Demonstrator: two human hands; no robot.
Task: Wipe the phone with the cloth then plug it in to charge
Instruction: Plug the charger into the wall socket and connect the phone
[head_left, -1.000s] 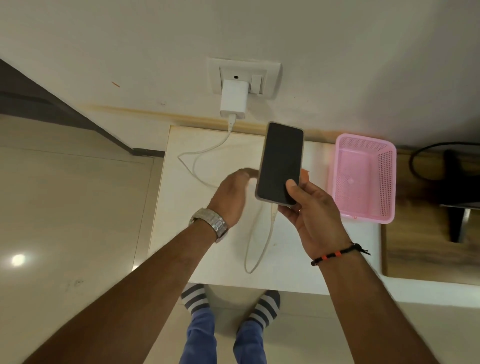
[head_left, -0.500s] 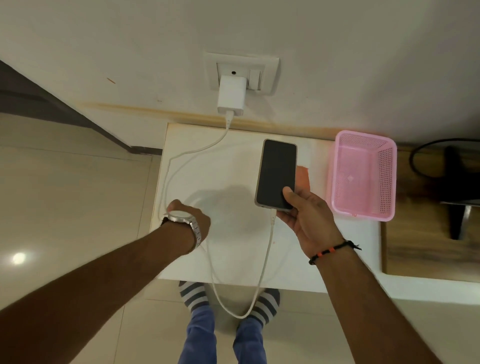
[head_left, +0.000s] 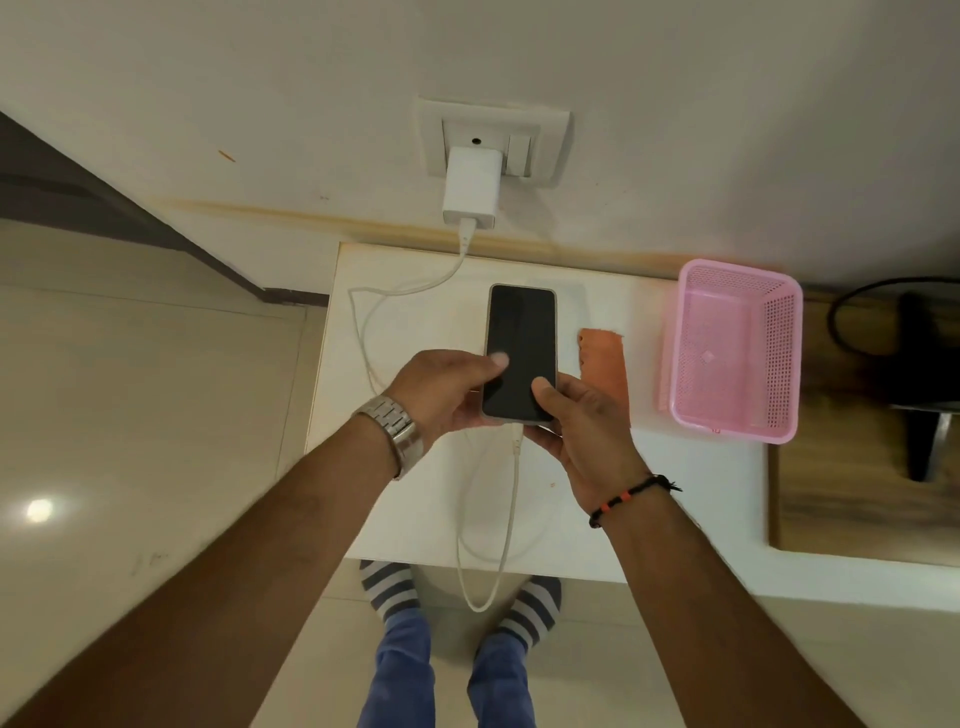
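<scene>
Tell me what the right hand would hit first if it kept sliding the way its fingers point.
The right hand points up and leftward across the phone it grips. Going on, it would likely meet the left hand's thumb on the screen first, then the white cable. Depth is unclear.

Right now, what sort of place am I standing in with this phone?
Probably a room in a home, at a small charging spot: a white table against the wall, a wall socket with a charger plugged in, tiled floor and a pink basket.
</scene>
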